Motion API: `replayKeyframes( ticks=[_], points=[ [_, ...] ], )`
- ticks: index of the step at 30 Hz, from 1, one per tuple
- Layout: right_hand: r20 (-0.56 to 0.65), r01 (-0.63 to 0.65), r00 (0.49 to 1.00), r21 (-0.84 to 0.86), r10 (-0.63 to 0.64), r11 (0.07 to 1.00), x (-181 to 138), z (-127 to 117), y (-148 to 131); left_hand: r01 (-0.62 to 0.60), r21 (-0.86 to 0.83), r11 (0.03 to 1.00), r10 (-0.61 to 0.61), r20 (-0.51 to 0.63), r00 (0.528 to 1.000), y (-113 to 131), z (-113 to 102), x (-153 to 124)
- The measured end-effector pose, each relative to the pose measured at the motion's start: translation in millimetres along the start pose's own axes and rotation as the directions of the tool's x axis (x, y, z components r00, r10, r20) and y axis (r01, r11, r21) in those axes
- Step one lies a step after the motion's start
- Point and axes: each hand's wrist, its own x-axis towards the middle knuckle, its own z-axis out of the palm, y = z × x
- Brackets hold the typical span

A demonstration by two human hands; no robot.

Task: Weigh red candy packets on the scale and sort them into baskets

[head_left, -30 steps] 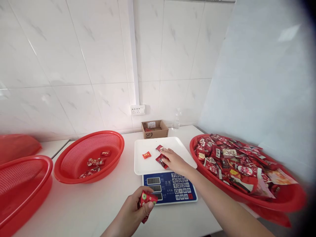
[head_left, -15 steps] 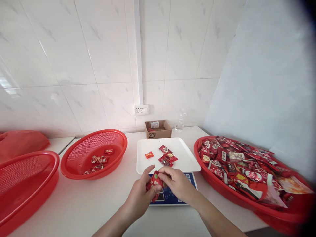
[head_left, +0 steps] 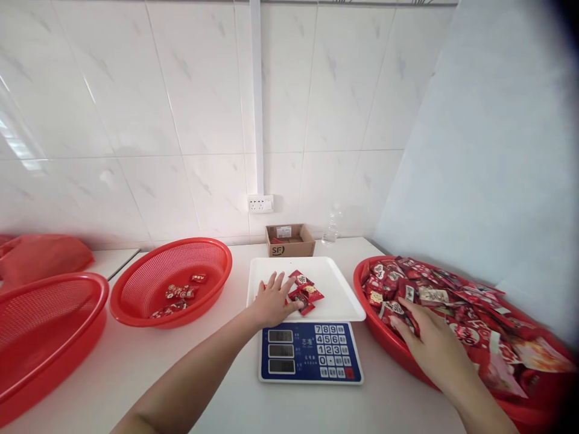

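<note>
My left hand (head_left: 275, 303) lies over the white weighing tray (head_left: 339, 295) with its fingers spread. A bit of red wrapper shows at its fingertips, mostly hidden. Beside its thumb, several small red snack packets (head_left: 312, 293) overlap on the tray. My right hand (head_left: 429, 337) is at the near left side of the full red basket (head_left: 384, 349). Its thumb and forefinger are apart around a red and white packet (head_left: 392, 308); the other fingers are partly hidden. The blue keypad panel of the scale (head_left: 310, 352) sits in front of the tray.
Left of the scale stands a red mesh basket (head_left: 131, 301) holding a few packets, with another red basket (head_left: 49, 349) further left. Behind the tray are a small cardboard box (head_left: 292, 248) and a clear plastic bottle (head_left: 332, 228), near the tiled wall.
The red packet held between both hands is gone from between them. My left hand has moved forward onto the tray, my right hand right to the full basket. The scale's keypad is now uncovered.
</note>
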Motion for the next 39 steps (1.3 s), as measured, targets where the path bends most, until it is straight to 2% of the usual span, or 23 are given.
replayKeyframes(
  ticks=[3, 10, 13, 16, 18, 20, 23, 25, 29, 32, 36, 39],
  points=[
    [-0.003, -0.021, 1.000, -0.033, 0.021, 0.999, -8.5, 1.9, 7.9, 0.007, -0.014, 1.000, -0.007, -0.001, 1.000, 7.2, 3.1, 16.7],
    [0.024, 0.046, 0.999, -0.083, -0.044, 0.995, -13.6, -1.7, -1.6, -0.037, 0.067, 0.997, 0.037, -0.004, 0.999, 17.3, 2.4, 38.9],
    [0.135, 0.005, 0.991, -0.137, 0.013, 0.991, -16.4, -10.7, -11.5, -0.047, 0.078, 0.996, 0.047, -0.005, 0.999, 18.9, 0.2, 38.7],
    [0.298, -0.100, 0.941, -0.202, 0.158, 0.974, -18.1, -20.2, -23.1, -0.047, 0.110, 0.993, 0.051, -0.035, 0.998, 29.0, -0.2, 38.7],
    [0.343, -0.118, 0.920, -0.216, 0.189, 0.969, -18.0, -24.3, -28.0, -0.102, 0.130, 0.986, 0.112, -0.072, 0.991, 43.9, 0.4, 40.0],
    [0.350, -0.095, 0.923, -0.203, 0.163, 0.975, -17.8, -26.5, -29.7, -0.236, 0.129, 0.963, 0.247, -0.076, 0.966, 64.6, 1.5, 43.2],
    [0.360, -0.063, 0.925, -0.173, 0.123, 0.983, -18.0, -28.8, -29.3, -0.433, 0.101, 0.896, 0.434, 0.018, 0.901, 100.8, 5.2, 53.9],
    [0.370, -0.047, 0.923, -0.170, 0.108, 0.984, -18.2, -30.6, -29.4, -0.488, 0.083, 0.869, 0.480, 0.099, 0.872, 124.8, 9.4, 66.3],
    [0.391, -0.009, 0.917, -0.187, 0.083, 0.982, -18.9, -33.2, -31.5, -0.499, 0.093, 0.861, 0.461, 0.271, 0.845, 166.6, 19.5, 100.6],
    [0.385, 0.009, 0.921, -0.196, 0.068, 0.981, -19.7, -32.4, -31.7, -0.485, 0.102, 0.869, 0.408, 0.409, 0.816, 188.4, 23.4, 125.7],
    [0.368, 0.032, 0.929, -0.194, 0.042, 0.980, -20.8, -29.6, -29.5, -0.473, 0.069, 0.878, 0.372, 0.522, 0.768, 199.1, 24.8, 145.2],
    [0.363, 0.049, 0.931, -0.201, 0.028, 0.978, -21.2, -28.7, -29.2, -0.448, 0.070, 0.891, 0.339, 0.553, 0.761, 199.3, 31.2, 147.6]
  ],
)
